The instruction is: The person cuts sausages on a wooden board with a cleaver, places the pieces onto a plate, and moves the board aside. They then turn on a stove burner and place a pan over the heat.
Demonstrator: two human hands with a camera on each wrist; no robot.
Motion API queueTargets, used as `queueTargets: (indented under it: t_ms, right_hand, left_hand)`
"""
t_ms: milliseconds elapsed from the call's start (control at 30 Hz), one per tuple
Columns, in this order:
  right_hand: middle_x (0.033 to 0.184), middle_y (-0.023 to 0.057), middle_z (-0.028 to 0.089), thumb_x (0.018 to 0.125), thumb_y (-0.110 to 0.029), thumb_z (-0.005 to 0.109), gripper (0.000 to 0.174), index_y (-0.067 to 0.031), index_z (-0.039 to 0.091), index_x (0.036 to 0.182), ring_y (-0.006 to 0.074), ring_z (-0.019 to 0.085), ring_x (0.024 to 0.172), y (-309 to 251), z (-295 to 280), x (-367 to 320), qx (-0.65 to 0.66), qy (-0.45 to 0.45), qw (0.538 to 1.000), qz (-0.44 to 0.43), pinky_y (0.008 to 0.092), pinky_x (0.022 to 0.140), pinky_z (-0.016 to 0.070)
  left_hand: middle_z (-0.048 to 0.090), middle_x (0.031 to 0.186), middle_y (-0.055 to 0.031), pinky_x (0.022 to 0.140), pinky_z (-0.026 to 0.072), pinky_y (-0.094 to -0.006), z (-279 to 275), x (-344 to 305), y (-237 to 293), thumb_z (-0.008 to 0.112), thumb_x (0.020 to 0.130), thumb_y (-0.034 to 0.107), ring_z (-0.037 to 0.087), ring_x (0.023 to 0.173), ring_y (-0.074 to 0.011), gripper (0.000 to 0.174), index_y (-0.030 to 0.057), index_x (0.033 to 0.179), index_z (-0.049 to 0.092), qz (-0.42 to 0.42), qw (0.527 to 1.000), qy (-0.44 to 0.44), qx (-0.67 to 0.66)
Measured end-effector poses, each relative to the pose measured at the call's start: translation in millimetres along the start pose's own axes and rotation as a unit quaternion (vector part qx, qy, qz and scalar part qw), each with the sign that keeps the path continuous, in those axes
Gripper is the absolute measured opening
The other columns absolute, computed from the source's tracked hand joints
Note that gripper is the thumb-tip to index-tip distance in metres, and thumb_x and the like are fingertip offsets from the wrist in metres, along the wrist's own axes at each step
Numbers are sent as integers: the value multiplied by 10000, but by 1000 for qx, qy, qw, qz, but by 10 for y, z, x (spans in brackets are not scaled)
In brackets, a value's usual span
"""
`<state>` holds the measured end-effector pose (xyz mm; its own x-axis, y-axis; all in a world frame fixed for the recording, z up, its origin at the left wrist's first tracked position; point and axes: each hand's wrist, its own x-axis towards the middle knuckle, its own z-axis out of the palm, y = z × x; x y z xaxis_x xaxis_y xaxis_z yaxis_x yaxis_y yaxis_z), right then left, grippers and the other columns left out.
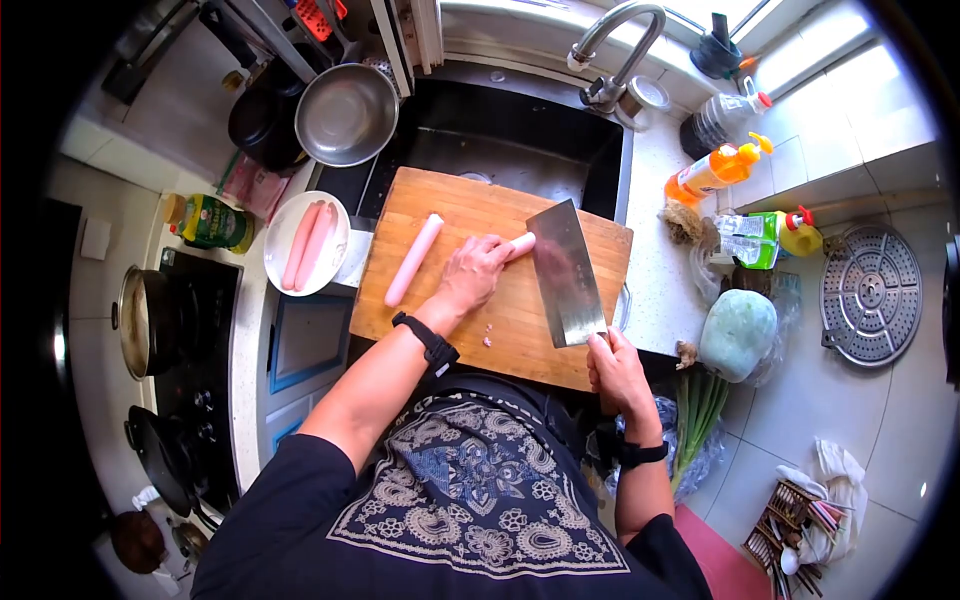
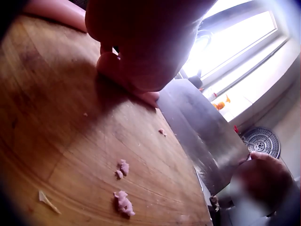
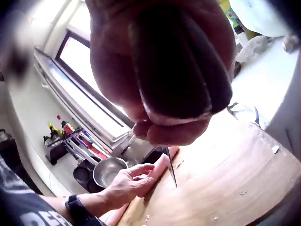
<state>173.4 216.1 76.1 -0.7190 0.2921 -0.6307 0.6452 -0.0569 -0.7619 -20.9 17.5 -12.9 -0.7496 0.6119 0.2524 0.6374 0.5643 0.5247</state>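
Observation:
My left hand [image 1: 472, 272] holds down a pink sausage [image 1: 521, 245] on the wooden cutting board [image 1: 490, 195], with most of the sausage hidden under the fingers. By its handle, my right hand [image 1: 620, 372] grips a broad cleaver [image 1: 567, 275]. The blade stands right at the sausage's free end; the right wrist view shows it edge-on, upright beside the sausage [image 3: 163, 161]. A second whole sausage [image 1: 414, 260] lies to the left of my left hand. Small pink meat scraps [image 2: 123, 203] are scattered on the near part of the board.
The board lies across the near part of a black sink [image 1: 520, 130]. On the left stands a white plate [image 1: 340, 245] with two sausages, below a steel pan [image 1: 346, 114]. An orange soap bottle [image 1: 712, 172] and a large pale green gourd [image 1: 738, 335] stand on the right.

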Motion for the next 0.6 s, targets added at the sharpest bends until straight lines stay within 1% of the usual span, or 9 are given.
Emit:
queueTargets:
  t_ms: [100,200,267,333,400,467,533,600]
  right_hand:
    - [671,-3,509,1002,-248,527,194,-79,493,913,91,484,504,16,-29,8,45,1,999,-8,260,454,423]
    - [676,0,513,1004,-242,522,206,-74,489,890,89,492,504,9,-54,14,61,32,997,-33,250,455,430]
    - [677,0,514,1008,-238,512,212,-76,479,875,86,485,493,28,-121,50,57,49,995,-67,240,448,426]
    - [668,-1,509,1008,-237,511,211,-74,476,878,89,483,484,-33,-145,26,43,59,995,-72,244,442,422]
    - [661,1,501,1005,-224,508,194,-73,479,889,92,483,480,16,-124,31,13,44,997,-57,253,434,420]
    - [645,7,512,992,-246,535,185,-64,507,978,95,491,486,169,-84,96,-40,43,998,-27,271,429,418]
    - [638,9,516,986,-255,545,195,-62,517,998,95,492,485,161,-41,85,-46,51,997,-25,278,431,420]
    - [645,1,491,997,-239,519,178,-68,489,953,96,478,492,66,-23,59,-62,46,997,-21,264,440,413]
  left_hand:
    - [647,1070,-80,821,530,-432,8,-4,-4,592,874,98,613,967,-313,238,134,1099,662,6,1000,7,-4]
    - [643,1054,-79,816,531,-428,-7,-6,9,592,872,90,610,962,-311,229,129,1087,660,5,1000,8,-15]
    - [641,1053,-78,821,530,-427,-37,-10,26,594,869,87,608,965,-313,228,129,1084,660,3,1000,10,-16]
    - [639,1057,-78,824,528,-427,-20,-21,-3,592,871,88,606,968,-316,227,132,1083,659,3,1000,14,-9]
    - [638,1063,-78,828,527,-427,-1,-9,6,591,872,90,605,971,-318,226,133,1084,659,6,1000,14,-10]
    - [637,1071,-78,832,525,-428,-19,-18,11,592,872,91,603,973,-320,227,131,1085,659,3,1000,12,-14]
    - [637,1078,-78,832,525,-428,-23,-22,12,593,872,94,604,975,-320,228,130,1088,657,-4,1000,8,-19]
    - [638,1085,-78,833,524,-430,-17,-25,10,592,874,96,604,978,-320,230,130,1091,656,-6,1000,7,-18]
